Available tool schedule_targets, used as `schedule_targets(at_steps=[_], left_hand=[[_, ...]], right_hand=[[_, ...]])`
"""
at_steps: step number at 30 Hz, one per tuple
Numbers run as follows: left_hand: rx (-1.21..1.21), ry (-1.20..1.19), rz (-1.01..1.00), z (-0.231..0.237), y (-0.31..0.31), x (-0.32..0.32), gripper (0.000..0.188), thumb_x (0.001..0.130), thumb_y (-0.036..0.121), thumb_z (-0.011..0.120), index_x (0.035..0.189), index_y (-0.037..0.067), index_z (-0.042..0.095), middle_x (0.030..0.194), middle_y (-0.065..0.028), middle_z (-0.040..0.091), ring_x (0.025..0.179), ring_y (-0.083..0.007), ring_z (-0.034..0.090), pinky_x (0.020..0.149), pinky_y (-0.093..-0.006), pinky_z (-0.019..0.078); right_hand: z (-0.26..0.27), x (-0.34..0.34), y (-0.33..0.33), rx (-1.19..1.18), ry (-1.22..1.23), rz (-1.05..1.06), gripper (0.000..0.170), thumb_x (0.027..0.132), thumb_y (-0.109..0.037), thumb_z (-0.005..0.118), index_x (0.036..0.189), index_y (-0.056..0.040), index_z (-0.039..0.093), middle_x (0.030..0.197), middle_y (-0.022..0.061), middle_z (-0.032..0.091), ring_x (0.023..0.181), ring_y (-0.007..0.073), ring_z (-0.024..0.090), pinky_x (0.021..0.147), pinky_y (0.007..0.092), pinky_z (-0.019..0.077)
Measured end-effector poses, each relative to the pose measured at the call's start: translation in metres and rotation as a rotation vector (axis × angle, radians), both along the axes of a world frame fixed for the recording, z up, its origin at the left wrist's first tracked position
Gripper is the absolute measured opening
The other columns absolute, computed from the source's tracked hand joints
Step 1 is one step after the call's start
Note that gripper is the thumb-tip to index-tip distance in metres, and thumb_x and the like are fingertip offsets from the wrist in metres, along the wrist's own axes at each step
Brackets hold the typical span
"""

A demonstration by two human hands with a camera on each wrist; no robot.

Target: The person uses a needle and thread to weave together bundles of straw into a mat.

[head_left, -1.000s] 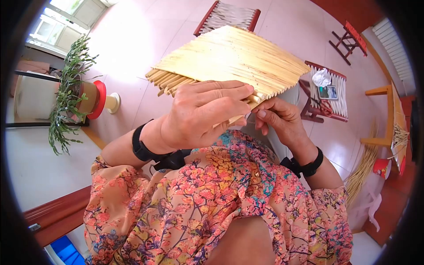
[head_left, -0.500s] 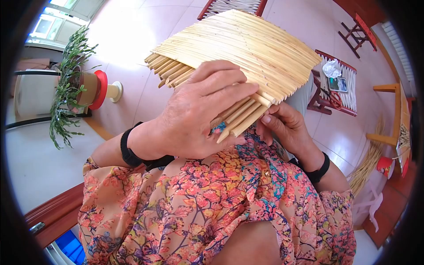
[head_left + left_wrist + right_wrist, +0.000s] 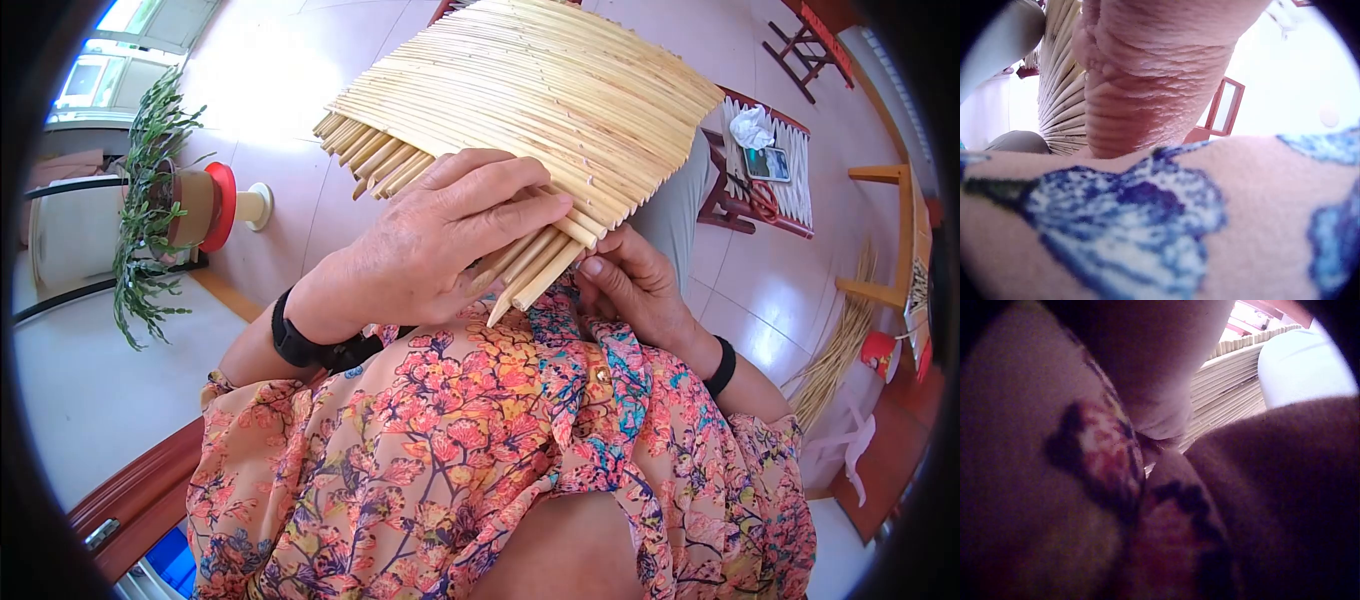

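A mat of pale, straight stalks (image 3: 530, 100) laid side by side slants up in front of the person's body in the head view. The left hand (image 3: 455, 235) grips its near edge, fingers over the top and thumb underneath. Below these fingers stick out several loose-looking stalk ends (image 3: 540, 270), one cut to a point. The right hand (image 3: 640, 285) is at the mat's near right corner, its thumb and curled fingers pinching close at the stalk ends; its fingertips are partly hidden. In the left wrist view the heel of the left hand (image 3: 1154, 81) covers part of the mat (image 3: 1063, 94).
A stool with white webbing (image 3: 790, 200) stands at the right, bearing a phone (image 3: 768, 164), crumpled white paper (image 3: 751, 128) and red-handled scissors (image 3: 762, 203). A bundle of thin stalks (image 3: 840, 360) lies on the floor beyond. A potted plant (image 3: 150, 210) is at the left.
The mat has tilted and come nearer, so stalk ends once covered by the left hand now show below its fingers. The right hand has lowered slightly, staying at the corner.
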State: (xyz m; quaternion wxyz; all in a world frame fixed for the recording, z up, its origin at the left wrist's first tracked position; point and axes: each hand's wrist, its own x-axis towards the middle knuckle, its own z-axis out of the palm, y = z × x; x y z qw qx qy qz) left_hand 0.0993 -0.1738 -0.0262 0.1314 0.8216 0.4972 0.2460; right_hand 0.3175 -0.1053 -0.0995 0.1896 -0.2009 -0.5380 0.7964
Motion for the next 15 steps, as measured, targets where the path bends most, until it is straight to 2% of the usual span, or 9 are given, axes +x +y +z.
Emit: schedule_targets(at_steps=[4,9,15], left_hand=[[0.074,0.012,0.0,-0.006,0.002,-0.001,0.051,0.062,0.007,0.063,0.113,0.007,0.058,0.115,-0.0124,0.053,0.099,-0.0306,0.053,0.083,-0.0378,0.0449],[0.045,0.036,-0.003,0.004,0.0,0.004,0.05,0.062,0.008,0.065,0.111,0.006,0.059,0.112,-0.0115,0.054,0.097,-0.0301,0.054,0.081,-0.037,0.0455],[0.103,-0.063,0.033,-0.002,-0.002,-0.003,0.047,0.062,0.008,0.065,0.108,0.004,0.06,0.108,-0.0116,0.056,0.09,-0.0288,0.057,0.078,-0.0366,0.0459]], right_hand=[[-0.002,-0.001,-0.001,0.044,0.017,-0.005,0.007,0.092,-0.007,0.05,0.096,-0.0026,0.054,0.071,-0.0022,0.049,0.059,0.0027,0.041,0.05,0.0177,0.0349],[-0.009,-0.001,-0.001,0.217,-0.011,-0.137,0.004,0.09,-0.005,0.052,0.092,-0.0017,0.053,0.072,-0.0018,0.049,0.061,0.0044,0.044,0.052,0.0206,0.0376],[0.0,0.002,0.006,0.321,-0.023,-0.073,0.004,0.09,-0.006,0.052,0.09,-0.0023,0.053,0.067,0.0006,0.049,0.057,0.0062,0.045,0.049,0.0214,0.0377]])
